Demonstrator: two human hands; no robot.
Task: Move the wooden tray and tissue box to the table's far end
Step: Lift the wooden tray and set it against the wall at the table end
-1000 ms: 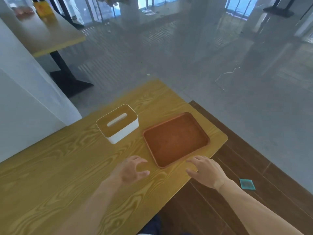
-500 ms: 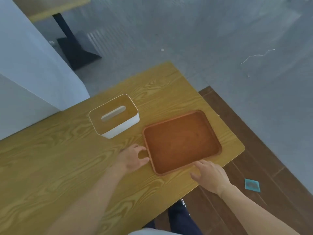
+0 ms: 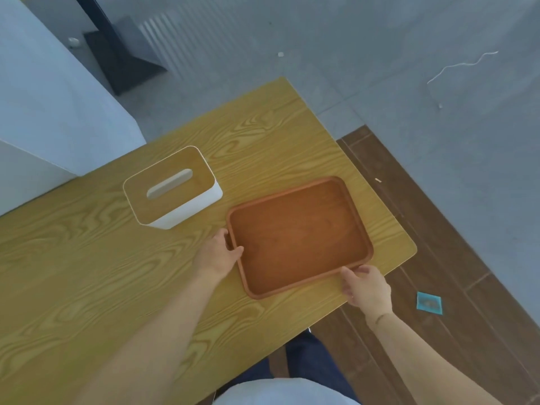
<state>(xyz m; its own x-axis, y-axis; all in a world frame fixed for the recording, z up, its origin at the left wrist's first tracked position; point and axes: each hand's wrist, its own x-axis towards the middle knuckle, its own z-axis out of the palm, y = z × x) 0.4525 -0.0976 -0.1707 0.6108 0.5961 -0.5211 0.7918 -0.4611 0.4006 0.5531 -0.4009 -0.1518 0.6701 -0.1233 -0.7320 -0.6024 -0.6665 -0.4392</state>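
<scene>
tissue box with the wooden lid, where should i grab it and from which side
Grip the white rectangular tissue box with the slotted wooden lid across its two long white side walls, coming from above: it stands upright and apart from the brown wooden tray, with bare yellow wood-grain table on both sides.

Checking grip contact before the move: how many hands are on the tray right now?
2. The left hand grips the tray at its near-left rim, thumb over the edge; the right hand holds the near-right corner. The tissue box is untouched.

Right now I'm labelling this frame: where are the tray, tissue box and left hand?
tray (image 3: 298,238), head view, bare floor.
tissue box (image 3: 172,185), head view, wooden lid.
left hand (image 3: 217,255), head view, back of hand.
</scene>
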